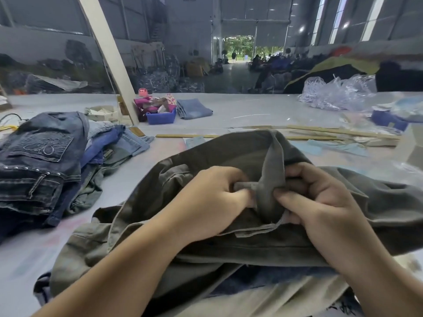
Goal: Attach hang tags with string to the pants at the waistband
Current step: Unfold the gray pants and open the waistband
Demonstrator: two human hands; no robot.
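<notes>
Olive-green pants (229, 154) lie bunched across the table in front of me, waistband toward my hands. My left hand (206, 200) grips a small strip of the olive fabric at the waistband, fingers curled. My right hand (320, 197) pinches the raised fold of the same pants just to the right, thumb and fingers pressed into the cloth. The two hands almost touch, with the upright fold between them. No hang tag or string shows in view.
A pile of dark and light blue jeans (45, 161) sits at the left. A blue bin (161, 116) and folded jeans (194, 108) stand farther back. Clear plastic bags (336, 92) lie far right. Wooden strips (297, 133) cross the table. A slanted white post (107, 56) rises left of centre.
</notes>
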